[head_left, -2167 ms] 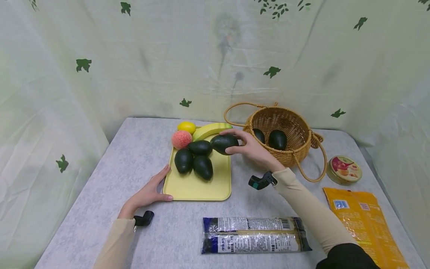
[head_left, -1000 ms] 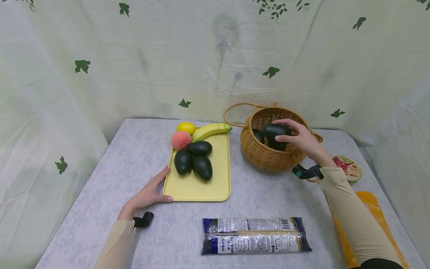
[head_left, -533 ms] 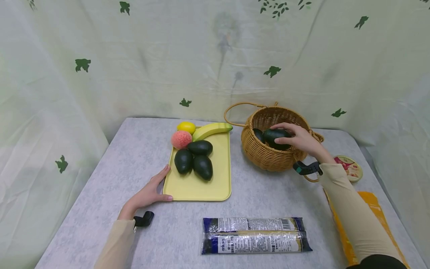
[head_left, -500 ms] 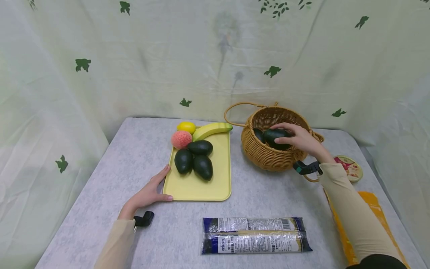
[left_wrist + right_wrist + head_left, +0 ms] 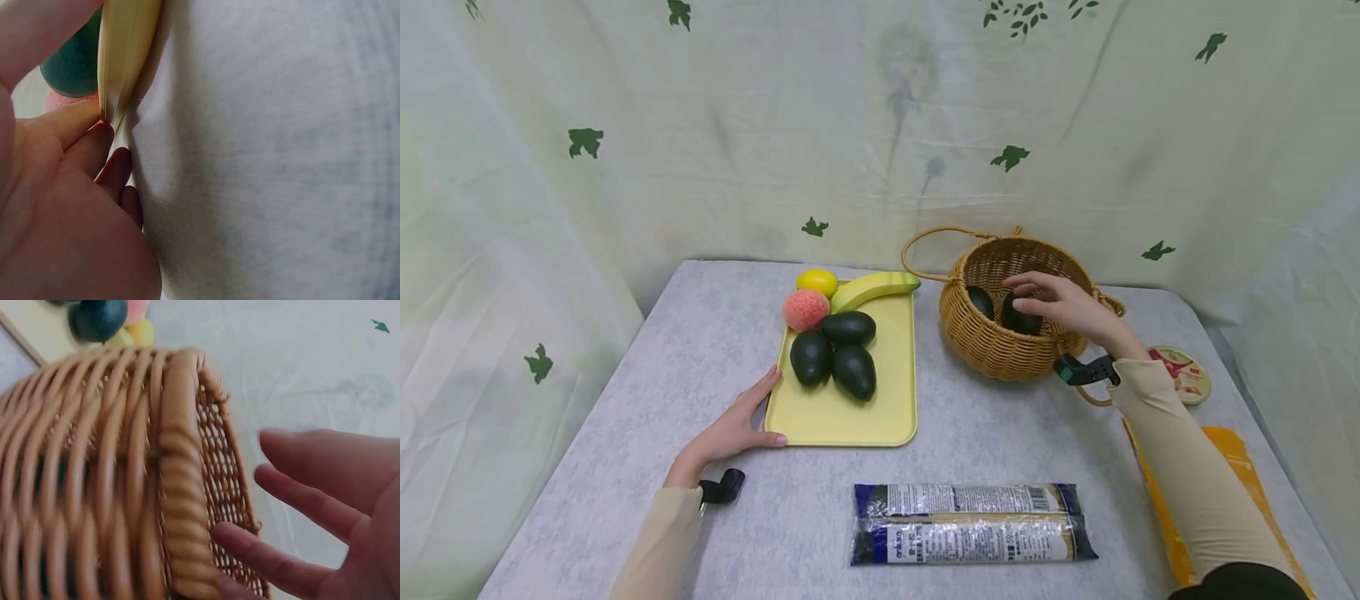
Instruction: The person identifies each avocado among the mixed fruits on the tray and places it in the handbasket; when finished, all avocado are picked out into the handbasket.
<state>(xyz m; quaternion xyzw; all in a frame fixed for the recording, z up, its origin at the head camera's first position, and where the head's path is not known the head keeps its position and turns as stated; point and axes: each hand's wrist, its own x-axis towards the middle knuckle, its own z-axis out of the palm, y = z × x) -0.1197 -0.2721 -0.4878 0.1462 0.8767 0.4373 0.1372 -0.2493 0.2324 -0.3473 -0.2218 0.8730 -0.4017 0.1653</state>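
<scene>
In the head view my right hand (image 5: 1063,308) hovers over the wicker basket (image 5: 1000,358), fingers spread and holding nothing. Beneath it lies a dark green avocado (image 5: 1019,318), partly covered by the hand. A second avocado (image 5: 980,302) sits to its left inside the basket; whatever lies deeper is hidden. My left hand (image 5: 730,429) rests against the near left corner of the yellow tray (image 5: 850,425), fingers along the side and thumb at the front edge. The left wrist view shows those fingertips touching the tray's rim (image 5: 128,56). Three avocados (image 5: 853,372) are grouped on the tray.
At the tray's far end lie a banana (image 5: 876,289), a lemon (image 5: 817,282) and a pink rough-skinned fruit (image 5: 806,310). Two plastic-wrapped packets (image 5: 973,523) lie in front. A round tin (image 5: 1183,377) and an orange bag (image 5: 1232,467) are partly behind the right arm.
My right hand carried an avocado from the tray into the basket, then let go of it and its fingers opened. The left hand has stayed at the tray's corner.
</scene>
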